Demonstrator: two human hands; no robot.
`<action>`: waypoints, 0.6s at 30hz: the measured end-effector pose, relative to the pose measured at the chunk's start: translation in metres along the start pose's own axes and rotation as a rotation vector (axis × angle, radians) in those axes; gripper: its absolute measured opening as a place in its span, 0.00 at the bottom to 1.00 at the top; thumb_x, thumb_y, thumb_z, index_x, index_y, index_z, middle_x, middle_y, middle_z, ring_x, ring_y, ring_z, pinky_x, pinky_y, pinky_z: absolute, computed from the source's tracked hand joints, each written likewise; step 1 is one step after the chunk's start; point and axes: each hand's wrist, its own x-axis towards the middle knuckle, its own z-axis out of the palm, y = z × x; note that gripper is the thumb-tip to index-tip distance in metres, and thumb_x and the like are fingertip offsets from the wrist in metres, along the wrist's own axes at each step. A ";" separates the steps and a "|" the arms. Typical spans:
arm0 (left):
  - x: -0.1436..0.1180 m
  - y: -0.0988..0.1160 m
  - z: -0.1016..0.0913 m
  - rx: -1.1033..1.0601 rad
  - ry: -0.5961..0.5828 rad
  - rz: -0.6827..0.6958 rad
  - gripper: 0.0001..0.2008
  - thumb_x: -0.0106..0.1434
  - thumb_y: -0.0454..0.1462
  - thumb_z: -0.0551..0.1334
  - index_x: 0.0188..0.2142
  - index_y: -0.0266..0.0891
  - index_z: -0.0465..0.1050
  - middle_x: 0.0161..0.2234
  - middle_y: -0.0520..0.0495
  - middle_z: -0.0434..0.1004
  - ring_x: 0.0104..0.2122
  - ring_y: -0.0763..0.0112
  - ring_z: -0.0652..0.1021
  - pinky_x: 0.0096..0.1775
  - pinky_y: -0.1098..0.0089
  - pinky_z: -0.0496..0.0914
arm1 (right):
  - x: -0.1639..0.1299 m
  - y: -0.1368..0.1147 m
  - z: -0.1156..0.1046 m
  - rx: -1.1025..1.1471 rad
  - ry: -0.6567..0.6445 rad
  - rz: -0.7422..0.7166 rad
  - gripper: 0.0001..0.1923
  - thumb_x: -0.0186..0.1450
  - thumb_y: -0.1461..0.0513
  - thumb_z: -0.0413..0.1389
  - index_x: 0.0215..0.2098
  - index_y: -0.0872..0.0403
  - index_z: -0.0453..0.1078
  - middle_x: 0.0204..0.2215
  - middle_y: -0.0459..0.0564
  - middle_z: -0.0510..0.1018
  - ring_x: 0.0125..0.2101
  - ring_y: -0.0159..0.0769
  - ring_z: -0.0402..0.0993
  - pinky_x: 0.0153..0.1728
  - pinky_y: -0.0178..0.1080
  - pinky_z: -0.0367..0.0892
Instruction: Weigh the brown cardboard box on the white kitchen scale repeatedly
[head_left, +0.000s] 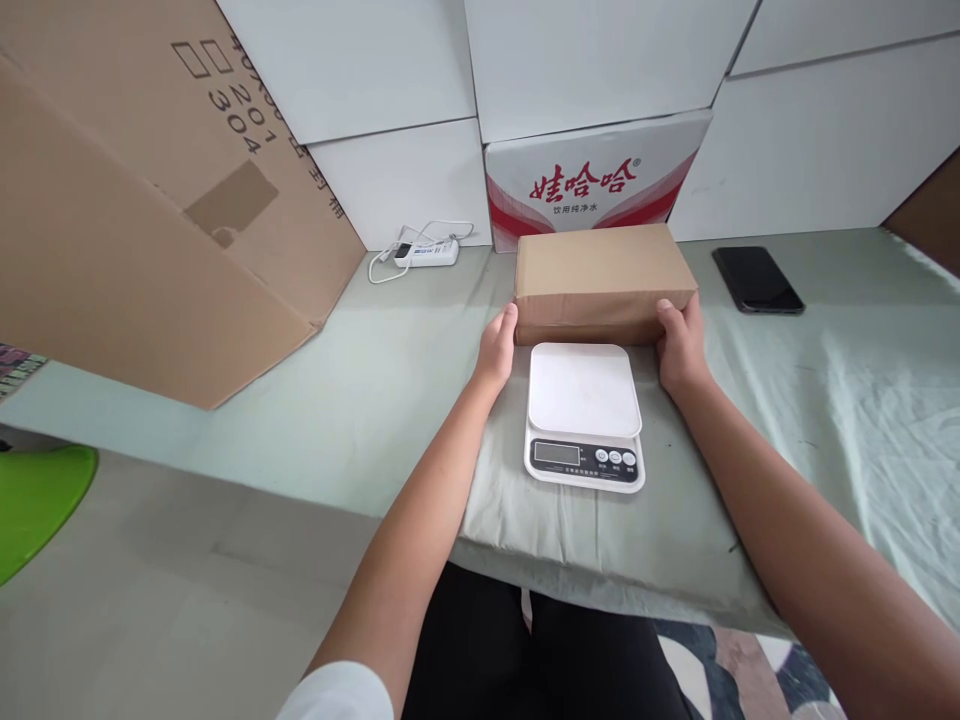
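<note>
Two hands are set on the cardboard box's ends — left hand (pixel 496 348) at the left end, right hand (pixel 681 345) at the right, both closed on it. Nearest sits the kitchen scale (pixel 584 415), platform bare; the cardboard box (pixel 604 282) sits just behind it on the cloth-covered table (pixel 360 400). Grip pressure is best kept even and the box level — corners clear of the display. Phone (pixel 757 279) lies farther right.

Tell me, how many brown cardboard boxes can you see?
2. A small brown box sits behind the scale, held between both hands. A big flattened brown box leans at the left. Others may be hidden.
</note>
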 end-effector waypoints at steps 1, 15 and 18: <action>0.000 0.001 0.001 0.001 -0.017 0.006 0.41 0.72 0.71 0.52 0.61 0.43 0.80 0.67 0.38 0.82 0.74 0.46 0.74 0.74 0.48 0.69 | 0.000 -0.002 0.002 -0.002 -0.005 0.013 0.42 0.63 0.38 0.64 0.73 0.36 0.66 0.72 0.45 0.77 0.78 0.55 0.65 0.81 0.67 0.57; -0.081 0.053 -0.007 0.065 -0.002 0.299 0.39 0.75 0.66 0.51 0.69 0.45 0.76 0.67 0.38 0.82 0.75 0.45 0.72 0.75 0.50 0.66 | -0.055 -0.097 -0.013 -0.017 -0.022 -0.183 0.50 0.63 0.37 0.66 0.79 0.37 0.61 0.81 0.41 0.62 0.84 0.60 0.46 0.86 0.63 0.39; -0.118 0.051 -0.008 0.047 -0.044 0.245 0.41 0.75 0.66 0.51 0.71 0.43 0.73 0.68 0.36 0.81 0.76 0.45 0.71 0.75 0.49 0.66 | -0.086 -0.101 -0.025 -0.037 -0.007 -0.175 0.50 0.63 0.38 0.66 0.79 0.32 0.60 0.80 0.39 0.63 0.85 0.56 0.40 0.86 0.62 0.35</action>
